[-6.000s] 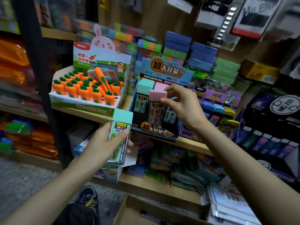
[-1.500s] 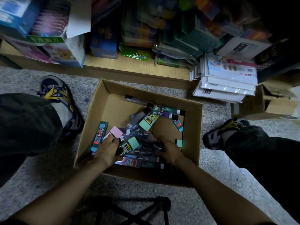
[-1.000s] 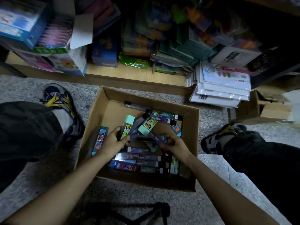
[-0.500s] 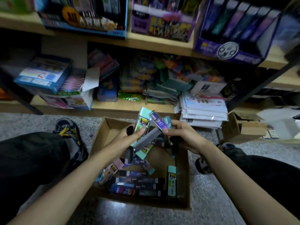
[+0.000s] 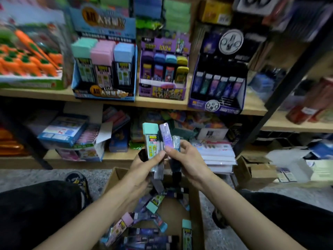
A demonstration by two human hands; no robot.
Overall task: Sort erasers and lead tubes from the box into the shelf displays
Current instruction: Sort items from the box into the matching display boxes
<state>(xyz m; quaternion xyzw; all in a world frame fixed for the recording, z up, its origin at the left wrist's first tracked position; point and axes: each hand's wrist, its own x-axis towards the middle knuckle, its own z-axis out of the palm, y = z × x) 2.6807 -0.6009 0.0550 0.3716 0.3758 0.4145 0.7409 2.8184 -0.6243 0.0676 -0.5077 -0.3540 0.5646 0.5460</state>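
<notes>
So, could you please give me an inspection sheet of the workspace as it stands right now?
Surface: wooden shelf carrying displays; speckled floor below.
Job's things: cardboard box on the floor with loose tubes; mint-capped tube and purple tube held above it; blue display holds mint, pink and blue rows.
Clutter: stacked packets on the lower shelf.
Grips: left hand holds the mint-capped tube; right hand pinches the purple tube.
Cables: nothing seen.
Surroundings: carrot erasers left, purple display and dark display right of the blue one.
</notes>
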